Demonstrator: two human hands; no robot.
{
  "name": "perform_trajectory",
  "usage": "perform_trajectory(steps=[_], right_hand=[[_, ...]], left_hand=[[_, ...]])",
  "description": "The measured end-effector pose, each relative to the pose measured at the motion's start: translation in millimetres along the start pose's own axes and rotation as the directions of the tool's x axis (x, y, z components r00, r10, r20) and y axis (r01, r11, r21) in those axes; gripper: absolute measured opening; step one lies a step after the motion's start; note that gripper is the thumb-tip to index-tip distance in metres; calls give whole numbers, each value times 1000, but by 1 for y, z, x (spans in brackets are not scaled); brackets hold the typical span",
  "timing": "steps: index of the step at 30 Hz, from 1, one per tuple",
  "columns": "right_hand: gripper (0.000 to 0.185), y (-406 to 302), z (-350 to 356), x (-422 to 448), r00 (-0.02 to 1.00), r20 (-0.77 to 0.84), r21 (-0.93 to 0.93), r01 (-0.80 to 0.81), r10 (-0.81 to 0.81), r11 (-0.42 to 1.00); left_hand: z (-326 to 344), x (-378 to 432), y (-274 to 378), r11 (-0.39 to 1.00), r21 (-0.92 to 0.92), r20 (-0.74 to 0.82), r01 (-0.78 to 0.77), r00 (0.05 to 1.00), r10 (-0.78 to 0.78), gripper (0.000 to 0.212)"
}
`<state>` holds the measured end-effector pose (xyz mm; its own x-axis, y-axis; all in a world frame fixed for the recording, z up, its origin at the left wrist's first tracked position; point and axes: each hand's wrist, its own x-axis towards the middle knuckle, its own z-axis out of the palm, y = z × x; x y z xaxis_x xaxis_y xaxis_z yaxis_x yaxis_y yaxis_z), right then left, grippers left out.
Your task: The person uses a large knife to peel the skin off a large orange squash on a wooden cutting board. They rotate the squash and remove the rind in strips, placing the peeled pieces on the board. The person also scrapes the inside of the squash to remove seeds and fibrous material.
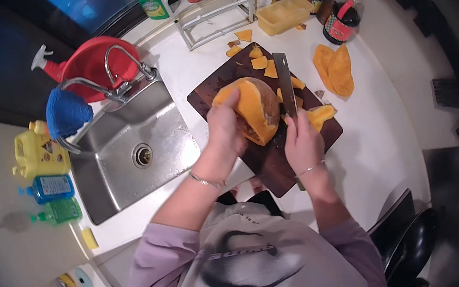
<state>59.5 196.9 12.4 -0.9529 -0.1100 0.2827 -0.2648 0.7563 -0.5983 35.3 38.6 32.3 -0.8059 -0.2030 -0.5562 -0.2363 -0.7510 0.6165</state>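
My left hand grips a large piece of pumpkin, tilted up so its orange flesh faces left and its brown rind right. In my right hand is a cleaver, its blade pointing away from me just right of the pumpkin and apart from the rind. Both are over a dark brown cutting board, set at an angle on the counter. Several small pumpkin offcuts lie on its far right part, some hidden behind the blade. A longer pumpkin strip rests by the right edge.
Left of the board is a steel sink with a faucet and a red basin behind it. Two orange pumpkin slabs lie on the counter at right. Sauce bottles, a yellow container and a white rack stand behind.
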Motion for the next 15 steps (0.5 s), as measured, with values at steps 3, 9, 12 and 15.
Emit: perform_trajectory(steps=[3,9,12,15], right_hand=[[20,-20,-20,-15,999,34,-51,21,-19,998],[28,-50,-20,-43,1000,12,-281,9,-6,960],[32,-58,-21,-47,999,11,-327,41,-40,944],[32,-61,-26,-50,997,61,-418,67,-46,906]], left_hand=[[-3,-17,-16,994,12,78,-110,991,109,23],[-7,-23,-32,996,79,85,-39,996,32,24],[-13,-23,-46,1000,2,176,-21,984,20,24],[-21,-25,-57,999,-14,216,-46,975,48,23]])
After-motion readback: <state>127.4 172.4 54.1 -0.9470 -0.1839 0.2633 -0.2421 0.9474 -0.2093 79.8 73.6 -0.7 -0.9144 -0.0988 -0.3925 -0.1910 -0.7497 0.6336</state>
